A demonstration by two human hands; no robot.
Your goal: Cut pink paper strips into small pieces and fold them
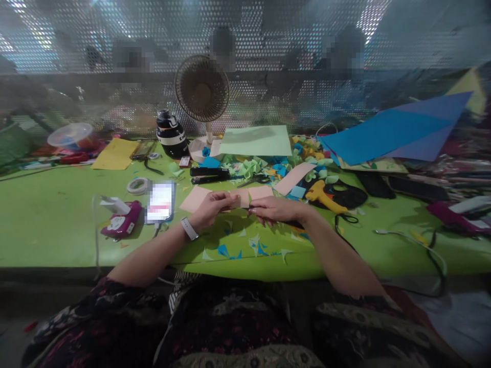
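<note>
My left hand (215, 205), with a white band on the wrist, pinches a small piece of peach paper (243, 198) between thumb and fingers. Close on its right, my right hand (276, 209) is closed around what look like dark scissors (250, 207); only a bit of them shows at the paper's lower edge, the rest being covered by the fingers. Flat behind my left hand lies a peach sheet (194, 198), and a longer peach strip (295, 178) slants up to the right. Small green and blue paper scraps (256, 245) are scattered below both hands.
A black stapler (209, 175), a lit phone (160, 202) and a tape roll (138, 185) lie leftward. Behind stand a fan (202, 89) and a black bottle (171, 134). A yellow glue gun (326, 197) and blue sheets (387, 135) lie right.
</note>
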